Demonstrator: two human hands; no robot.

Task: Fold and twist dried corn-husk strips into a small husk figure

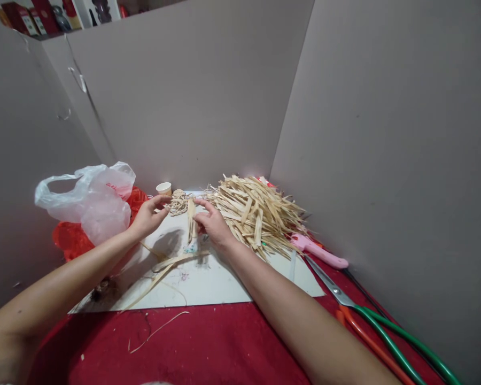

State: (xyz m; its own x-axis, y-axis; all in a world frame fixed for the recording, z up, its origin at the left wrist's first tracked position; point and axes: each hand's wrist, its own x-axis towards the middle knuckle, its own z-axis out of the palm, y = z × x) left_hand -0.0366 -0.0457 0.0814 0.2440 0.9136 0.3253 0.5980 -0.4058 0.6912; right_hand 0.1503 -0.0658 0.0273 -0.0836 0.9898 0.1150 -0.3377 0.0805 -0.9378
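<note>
My left hand [149, 215] hovers at the left of the white board, thumb and index finger apart, with nothing seen in it. Just right of its fingertips lies a small tangle of pale twine [178, 204]. My right hand [212, 222] is beside a narrow folded piece of dried, straw-coloured leaf [191, 220]. Its index finger and thumb are spread and reach the piece's right edge; the other fingers are curled and partly hidden. Closer to me, loose dried strips [160, 278] lie crossed on the board.
A large heap of dried strips [260, 214] covers the board's right side. Beyond it are a pink-handled tool [320, 251] and big scissors [336, 291]. At left sit a white plastic bag [104, 198] and red plastic [70, 240]; a paper cup [164, 188] stands behind. Grey partitions [200, 107] enclose the table.
</note>
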